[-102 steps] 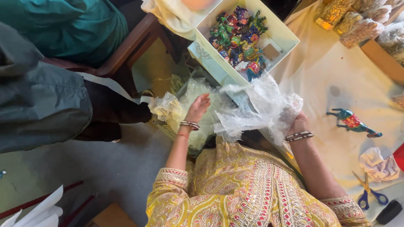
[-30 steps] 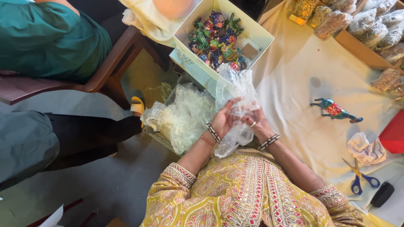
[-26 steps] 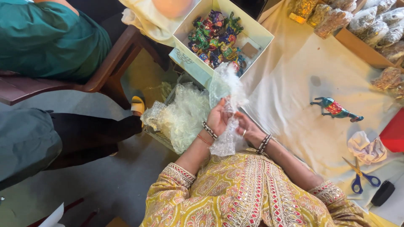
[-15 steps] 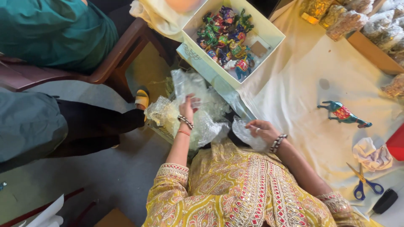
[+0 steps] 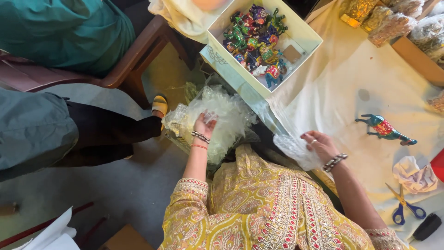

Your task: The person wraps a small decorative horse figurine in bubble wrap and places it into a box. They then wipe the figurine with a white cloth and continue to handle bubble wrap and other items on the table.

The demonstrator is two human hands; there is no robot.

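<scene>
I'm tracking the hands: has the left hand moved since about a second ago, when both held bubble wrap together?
Yes. The left hand has swung left, away from the right hand, onto the bubble wrap heap below the cream box.

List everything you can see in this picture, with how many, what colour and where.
Bubble wrap heap: one, clear, in a basket on the floor under the left hand.
Bubble wrap piece: one, clear, at the table edge, held by the right hand.
Box: one, cream, top centre, full of painted animal figures, many, multicoloured.
Elephant figure: one, teal and red, lying on the white cloth.
Scissors: one, blue handles, lower right.
Crumpled cloth: one, white, above the scissors.
Wrapped packets: several, golden, top right.
Wooden chair: one, brown, upper left.
Left hand: on the heap.
Right hand: grips the piece.
</scene>
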